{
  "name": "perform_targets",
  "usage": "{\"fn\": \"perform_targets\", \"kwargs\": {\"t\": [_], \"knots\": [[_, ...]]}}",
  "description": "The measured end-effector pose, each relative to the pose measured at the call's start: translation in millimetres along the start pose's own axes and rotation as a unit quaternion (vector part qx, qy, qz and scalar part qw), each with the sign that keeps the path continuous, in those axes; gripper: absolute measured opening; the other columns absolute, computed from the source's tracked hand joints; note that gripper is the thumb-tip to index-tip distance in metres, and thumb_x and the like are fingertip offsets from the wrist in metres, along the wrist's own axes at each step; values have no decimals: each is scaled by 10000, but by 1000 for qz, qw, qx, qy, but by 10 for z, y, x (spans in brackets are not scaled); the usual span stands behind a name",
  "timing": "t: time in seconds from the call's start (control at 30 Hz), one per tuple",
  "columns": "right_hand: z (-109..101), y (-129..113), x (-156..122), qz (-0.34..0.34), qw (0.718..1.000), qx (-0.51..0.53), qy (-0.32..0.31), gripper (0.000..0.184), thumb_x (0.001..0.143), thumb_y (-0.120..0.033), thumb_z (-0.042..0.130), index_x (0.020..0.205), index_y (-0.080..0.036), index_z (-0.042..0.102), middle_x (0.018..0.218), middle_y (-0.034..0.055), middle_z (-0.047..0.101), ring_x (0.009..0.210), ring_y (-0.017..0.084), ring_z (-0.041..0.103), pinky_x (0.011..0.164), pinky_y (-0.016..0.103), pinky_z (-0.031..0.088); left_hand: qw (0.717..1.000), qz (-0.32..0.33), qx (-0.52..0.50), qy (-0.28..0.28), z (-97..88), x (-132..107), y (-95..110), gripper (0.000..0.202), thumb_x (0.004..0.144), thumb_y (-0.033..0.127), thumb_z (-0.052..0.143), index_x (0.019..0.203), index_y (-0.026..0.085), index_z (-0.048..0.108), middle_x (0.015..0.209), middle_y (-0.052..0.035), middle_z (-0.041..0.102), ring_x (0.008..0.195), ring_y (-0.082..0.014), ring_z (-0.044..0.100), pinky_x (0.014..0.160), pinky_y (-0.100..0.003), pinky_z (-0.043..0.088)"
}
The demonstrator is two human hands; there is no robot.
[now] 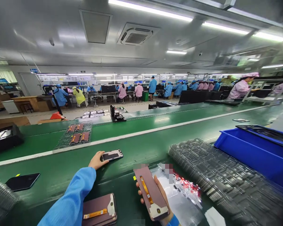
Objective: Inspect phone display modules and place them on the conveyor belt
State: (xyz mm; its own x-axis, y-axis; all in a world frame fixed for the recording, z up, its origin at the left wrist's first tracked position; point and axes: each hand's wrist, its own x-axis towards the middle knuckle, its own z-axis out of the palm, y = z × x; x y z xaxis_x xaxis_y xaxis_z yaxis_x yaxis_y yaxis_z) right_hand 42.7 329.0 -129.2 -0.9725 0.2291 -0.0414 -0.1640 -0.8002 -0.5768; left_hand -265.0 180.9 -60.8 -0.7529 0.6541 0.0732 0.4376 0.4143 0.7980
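My left hand, in a blue sleeve, is closed on the near end of a phone frame with a pale and black inner side, at the green bench. In my right hand lies a phone display panel, its brown back toward me, with an orange flex cable and a grey patch at the lower end. Fingers wrap both its long edges. Between my arms sits a small stack of similar display panels. A clear plastic bag with red bits along its edge is under and beside my right hand.
Stacked clear trays and a blue bin stand on the right. A dark phone panel lies at left. Across the white line, a clear tray holds several brown panels. Co-workers are in the background.
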Motion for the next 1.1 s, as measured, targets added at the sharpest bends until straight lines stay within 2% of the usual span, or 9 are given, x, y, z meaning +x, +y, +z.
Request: {"fn": "perform_targets", "kwargs": {"t": [0.1,0.23,0.3,0.4,0.53,0.63,0.87,1.0,1.1], "knots": [[78,-19,-48,-13,1000,7,19,694,742,-694,667,1069,-83,707,993,142,758,776,193,716,612,265,588,995,-5,-85,52,-95,-128,70,494,794,337,703,1232,175,544,1377,-123,464,1281,-321,454,1063,-549,381],[265,-29,-177,-49,998,-1,45,574,820,-597,660,1138,-120,690,1116,135,737,900,203,718,711,281,594,967,-38,-241,77,-325,-550,288,740,809,501,620,1424,280,272,1351,-115,428,1224,-288,545,933,-458,528],[386,-25,-264,-66,996,-7,52,501,850,-541,661,1176,-161,678,1186,120,713,996,216,699,799,306,584,950,-46,-306,47,-429,-902,406,785,788,521,643,1430,270,269,1302,-113,505,1203,-281,578,927,-433,540],[568,-13,-411,-110,990,-66,58,461,842,-482,694,1226,-230,653,1308,100,647,1097,247,662,879,342,562,915,-55,-399,-21,-477,-1514,533,756,729,509,725,1362,212,437,1265,-142,609,1219,-321,575,1006,-447,483],[757,17,-621,-184,958,-218,32,542,816,-514,709,1300,-297,597,1384,102,584,1150,279,633,932,374,545,832,-53,-544,-90,-322,-2221,586,785,665,421,816,1370,296,494,1422,-125,541,1311,-391,479,1049,-502,418],[878,55,-771,-216,908,-358,-13,605,839,-554,662,1375,-310,523,1429,111,534,1209,291,592,978,385,520,812,-40,-571,-113,-152,-2553,597,856,634,435,835,1401,321,473,1447,-118,520,1318,-406,469,1081,-515,373],[1060,153,-996,-281,761,-578,-90,537,906,-521,588,1389,-300,510,1471,116,473,1324,297,489,1073,382,435,767,-51,-616,-176,64,-2811,699,825,688,410,805,1425,343,440,1408,-111,550,1314,-385,478,1096,-547,324],[1079,149,-1034,-291,714,-629,-103,520,930,-491,565,1400,-278,496,1467,116,474,1315,263,504,1062,316,442,746,-39,-636,-194,115,-2808,733,851,660,374,825,1420,352,442,1443,-103,506,1320,-388,467,1070,-543,353],[1097,123,-1041,-294,694,-648,-112,512,935,-465,568,1403,-272,494,1454,115,490,1304,251,517,1057,298,444,752,-14,-629,-197,137,-2787,709,837,666,399,818,1416,352,448,1451,-108,494,1292,-390,496,1062,-541,363]]}}
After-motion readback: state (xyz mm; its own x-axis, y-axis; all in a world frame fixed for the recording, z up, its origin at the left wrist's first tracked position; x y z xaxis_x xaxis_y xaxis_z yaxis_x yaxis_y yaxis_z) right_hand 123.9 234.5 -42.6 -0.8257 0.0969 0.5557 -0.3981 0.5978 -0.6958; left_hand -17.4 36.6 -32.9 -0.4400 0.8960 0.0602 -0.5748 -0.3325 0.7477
